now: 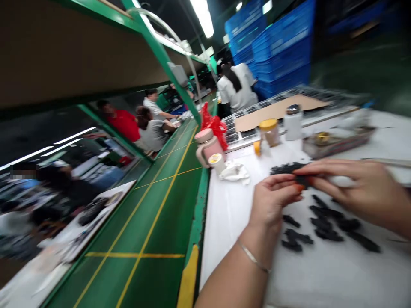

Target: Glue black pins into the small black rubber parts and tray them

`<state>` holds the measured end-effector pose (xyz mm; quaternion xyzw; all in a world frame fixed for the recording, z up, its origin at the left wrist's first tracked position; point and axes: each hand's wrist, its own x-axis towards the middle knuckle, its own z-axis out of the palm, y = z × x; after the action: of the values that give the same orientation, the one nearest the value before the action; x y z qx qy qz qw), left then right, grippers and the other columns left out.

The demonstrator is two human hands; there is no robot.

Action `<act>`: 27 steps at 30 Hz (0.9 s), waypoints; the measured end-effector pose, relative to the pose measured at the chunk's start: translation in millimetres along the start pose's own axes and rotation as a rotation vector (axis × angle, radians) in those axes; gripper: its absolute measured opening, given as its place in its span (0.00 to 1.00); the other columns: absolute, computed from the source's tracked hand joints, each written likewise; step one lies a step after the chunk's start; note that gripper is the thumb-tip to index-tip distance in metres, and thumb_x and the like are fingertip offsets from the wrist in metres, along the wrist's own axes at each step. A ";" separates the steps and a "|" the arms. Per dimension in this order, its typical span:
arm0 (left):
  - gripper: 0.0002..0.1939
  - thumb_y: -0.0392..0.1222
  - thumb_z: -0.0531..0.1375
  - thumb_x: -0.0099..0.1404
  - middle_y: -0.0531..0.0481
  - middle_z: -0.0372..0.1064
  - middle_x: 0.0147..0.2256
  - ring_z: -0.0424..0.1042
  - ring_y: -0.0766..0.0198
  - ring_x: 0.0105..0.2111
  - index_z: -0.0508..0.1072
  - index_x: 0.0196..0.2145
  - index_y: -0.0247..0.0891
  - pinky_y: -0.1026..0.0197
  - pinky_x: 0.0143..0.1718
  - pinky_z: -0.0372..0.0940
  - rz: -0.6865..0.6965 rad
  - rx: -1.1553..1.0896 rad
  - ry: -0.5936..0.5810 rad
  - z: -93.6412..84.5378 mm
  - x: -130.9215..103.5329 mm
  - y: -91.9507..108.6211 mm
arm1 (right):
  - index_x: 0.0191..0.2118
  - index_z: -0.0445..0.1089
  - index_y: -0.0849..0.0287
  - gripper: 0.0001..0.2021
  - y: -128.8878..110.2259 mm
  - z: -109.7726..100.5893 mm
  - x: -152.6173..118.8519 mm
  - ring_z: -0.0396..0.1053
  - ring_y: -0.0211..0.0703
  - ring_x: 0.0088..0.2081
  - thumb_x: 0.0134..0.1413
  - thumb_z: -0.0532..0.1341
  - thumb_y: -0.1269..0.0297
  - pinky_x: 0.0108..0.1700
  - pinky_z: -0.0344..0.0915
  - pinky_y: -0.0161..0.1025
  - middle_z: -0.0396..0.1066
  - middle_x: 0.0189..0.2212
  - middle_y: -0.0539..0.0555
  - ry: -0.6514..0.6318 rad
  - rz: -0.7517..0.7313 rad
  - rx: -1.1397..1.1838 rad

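Note:
Both hands meet over the white tabletop [231,226] at the right. Between the closed fingertips of my left hand [272,196] and my right hand [359,184] is a small black part [302,181], mostly covered by fingers and blurred. A whitish rounded thing [343,181] shows under my right hand; I cannot tell whether it is held. Below the hands lie several loose black parts [326,224]. Just behind the fingertips is a heap of small black pieces [285,167].
Left of the table runs a green conveyor belt [160,214] with yellow lines. A pink mug [212,147], red bag [220,130], yellow-lidded jar [269,131], white bottle [293,124] and shallow box [340,143] stand behind. Several people work beyond; blue crates [282,47] are stacked behind.

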<state>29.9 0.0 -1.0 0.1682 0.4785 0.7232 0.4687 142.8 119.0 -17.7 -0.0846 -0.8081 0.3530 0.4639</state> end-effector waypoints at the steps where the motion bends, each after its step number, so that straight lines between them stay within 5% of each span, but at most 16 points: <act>1: 0.17 0.34 0.72 0.40 0.47 0.72 0.28 0.71 0.65 0.28 0.76 0.31 0.33 0.65 0.30 0.66 0.008 0.031 0.003 -0.5 1.4 0.8 | 0.38 0.77 0.50 0.09 -4.0 -2.4 3.2 0.73 0.46 0.36 0.50 0.63 0.68 0.38 0.68 0.39 0.76 0.34 0.51 -0.033 0.039 -0.052; 9: 0.15 0.38 0.69 0.51 0.47 0.72 0.31 0.72 0.65 0.32 0.73 0.37 0.33 0.67 0.32 0.67 0.197 0.296 -0.029 -8.3 11.5 2.5 | 0.38 0.76 0.61 0.10 -15.7 0.5 17.8 0.73 0.39 0.35 0.49 0.65 0.62 0.37 0.68 0.33 0.77 0.33 0.52 -0.124 0.399 0.219; 18: 0.20 0.39 0.68 0.52 0.46 0.73 0.33 0.72 0.62 0.34 0.70 0.41 0.34 0.62 0.37 0.69 0.406 0.507 0.013 -6.5 10.9 0.2 | 0.32 0.76 0.62 0.07 -13.4 5.4 13.0 0.70 0.37 0.30 0.48 0.65 0.64 0.33 0.64 0.33 0.75 0.28 0.51 -0.070 0.375 0.189; 27: 0.16 0.46 0.64 0.56 0.47 0.72 0.33 0.71 0.59 0.36 0.72 0.40 0.36 0.60 0.34 0.70 0.357 0.644 0.029 -15.0 19.7 9.7 | 0.30 0.74 0.62 0.08 -3.4 -5.5 21.2 0.66 0.37 0.27 0.45 0.67 0.63 0.31 0.62 0.35 0.72 0.25 0.51 0.064 0.420 0.156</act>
<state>4.6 7.5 -4.2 0.3778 0.6514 0.6082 0.2512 136.2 129.0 0.9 -0.2262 -0.7277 0.5005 0.4107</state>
